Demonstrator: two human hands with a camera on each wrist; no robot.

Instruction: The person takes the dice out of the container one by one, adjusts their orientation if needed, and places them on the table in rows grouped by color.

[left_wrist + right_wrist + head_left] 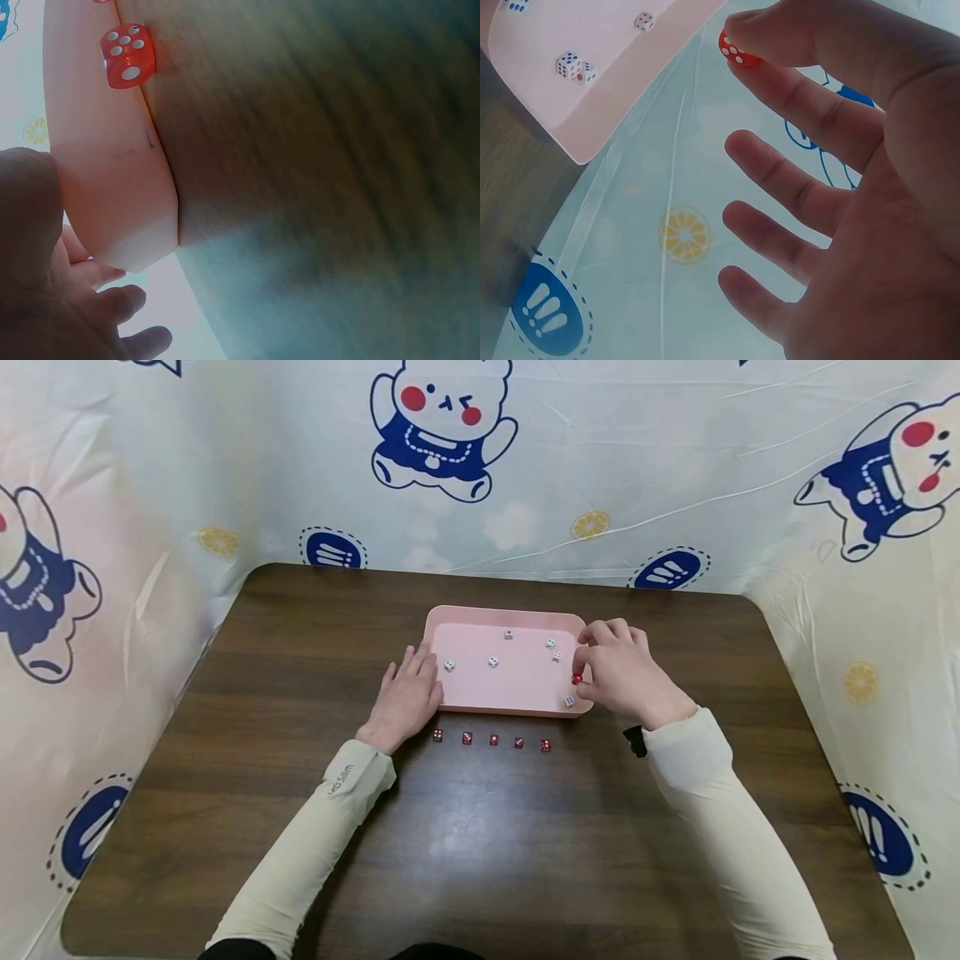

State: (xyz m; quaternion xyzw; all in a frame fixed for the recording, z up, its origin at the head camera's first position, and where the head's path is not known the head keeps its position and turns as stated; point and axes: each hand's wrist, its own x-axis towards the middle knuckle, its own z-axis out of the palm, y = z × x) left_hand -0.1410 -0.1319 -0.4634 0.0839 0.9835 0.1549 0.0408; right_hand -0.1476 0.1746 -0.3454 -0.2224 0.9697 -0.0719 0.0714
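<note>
My right hand pinches a red die between thumb and index finger, over the right side of the pink tray. The other fingers of that hand are spread apart in the right wrist view. My left hand rests against the tray's left edge with its fingers fairly straight, and it holds nothing. Several white dice lie scattered inside the tray, among them a white die in the middle and a white die close below the held one.
Along the tray's near side several red dice stand in a row on the brown wooden table, from a left die to a right die. A patterned sheet hangs around the table's back and sides.
</note>
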